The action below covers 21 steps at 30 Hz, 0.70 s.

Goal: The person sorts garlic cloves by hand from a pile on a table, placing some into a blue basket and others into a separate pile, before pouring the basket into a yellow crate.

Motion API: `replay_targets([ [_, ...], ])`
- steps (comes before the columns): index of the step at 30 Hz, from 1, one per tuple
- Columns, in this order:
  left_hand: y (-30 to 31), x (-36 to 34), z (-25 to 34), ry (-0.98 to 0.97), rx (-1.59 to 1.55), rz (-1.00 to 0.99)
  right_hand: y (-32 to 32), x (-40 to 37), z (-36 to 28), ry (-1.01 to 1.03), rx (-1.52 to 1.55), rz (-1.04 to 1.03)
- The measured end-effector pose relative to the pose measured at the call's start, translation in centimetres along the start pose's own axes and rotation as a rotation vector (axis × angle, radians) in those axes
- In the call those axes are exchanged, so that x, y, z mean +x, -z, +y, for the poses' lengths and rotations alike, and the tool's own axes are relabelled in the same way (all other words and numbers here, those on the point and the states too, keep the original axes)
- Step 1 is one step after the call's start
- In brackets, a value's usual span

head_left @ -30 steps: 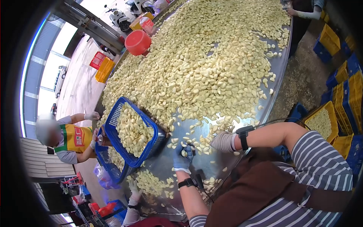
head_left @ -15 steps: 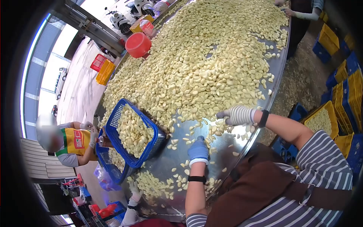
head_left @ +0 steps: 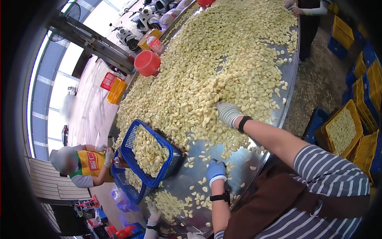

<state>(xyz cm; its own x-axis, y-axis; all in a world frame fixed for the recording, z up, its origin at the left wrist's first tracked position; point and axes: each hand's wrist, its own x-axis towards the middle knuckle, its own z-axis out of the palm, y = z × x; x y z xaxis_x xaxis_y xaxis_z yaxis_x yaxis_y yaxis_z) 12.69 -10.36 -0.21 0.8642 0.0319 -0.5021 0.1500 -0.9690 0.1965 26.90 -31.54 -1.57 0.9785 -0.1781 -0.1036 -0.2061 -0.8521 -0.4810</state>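
Observation:
My right hand [head_left: 229,114], in a grey-and-white striped glove, reaches into the big heap of peeled garlic cloves [head_left: 191,85]. Its fingertips are buried among cloves, some of them blurred by motion. My left hand [head_left: 216,170] wears a blue glove with a dark fingertip area and rests low over the metal tabletop [head_left: 195,175]. Its fingers look curled together; whatever they hold, if anything, is hidden. Loose cloves lie around both hands. Left of them stands a blue basket [head_left: 171,161] filled with cloves, propped on a second blue basket [head_left: 137,195].
A co-worker's gloved hand [head_left: 153,210] is beside scattered cloves at the bottom. Another person [head_left: 89,163] in a yellow-and-green vest stands at left, and someone's hands [head_left: 293,8] are at the far end. A red tub [head_left: 147,63] borders the heap. Yellow crates [head_left: 350,147] stack at right.
My right hand has moved left and deeper into the heap, pushing cloves, some now sliding toward the near edge. My left hand's fingers, stretched forward before, are now curled. The view has shifted slightly.

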Motion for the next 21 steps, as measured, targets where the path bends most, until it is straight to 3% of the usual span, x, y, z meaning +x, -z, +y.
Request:
replay_targets([
  [2, -0.4, 1.8, -2.9, 0.107, 0.017, 0.155, -2.2, -1.9, -4.7, 0.209, -0.144, -0.149],
  [3, -0.3, 2.1, -5.1, 0.203, -0.009, 0.233, -5.2, -3.0, -6.0, 0.439, -0.164, -0.23],
  [6, -0.5, 1.4, -14.1, 0.503, -0.091, 0.41, -8.8, -9.5, -10.7, 0.635, -0.105, -0.337],
  [7, -1.2, 0.0, -17.0, 0.517, -0.115, 0.485, -8.9, -11.0, -11.4, 0.746, -0.132, -0.496],
  [8, -1.7, -1.6, -19.5, 0.535, -0.136, 0.557, -9.0, -12.2, -11.6, 0.767, -0.086, -0.584],
  [12, -4.6, -6.2, -24.4, 0.639, -0.177, 0.641, -2.2, -11.7, -9.3, 0.491, 0.273, -0.725],
  [14, -3.5, -7.9, -23.4, 0.532, -0.984, 0.599, 0.9, -10.2, -6.9, 0.31, 0.37, -0.759],
  [15, 0.9, -10.0, -18.3, 0.575, -1.334, 0.432, 1.4, -9.5, -5.2, 0.281, 0.329, -0.763],
  [16, 1.3, -10.0, -17.1, 0.459, -1.634, 0.35, 1.7, -9.3, -3.8, 0.252, 0.291, -0.758],
  [19, 8.1, -9.5, -8.5, 0.127, -1.575, 0.313, 2.3, -10.2, -0.9, 0.285, 0.111, -0.796],
  [21, 13.2, -7.5, -5.5, -0.095, -1.431, 0.549, 3.9, -11.9, -0.3, 0.369, 0.032, -0.838],
])
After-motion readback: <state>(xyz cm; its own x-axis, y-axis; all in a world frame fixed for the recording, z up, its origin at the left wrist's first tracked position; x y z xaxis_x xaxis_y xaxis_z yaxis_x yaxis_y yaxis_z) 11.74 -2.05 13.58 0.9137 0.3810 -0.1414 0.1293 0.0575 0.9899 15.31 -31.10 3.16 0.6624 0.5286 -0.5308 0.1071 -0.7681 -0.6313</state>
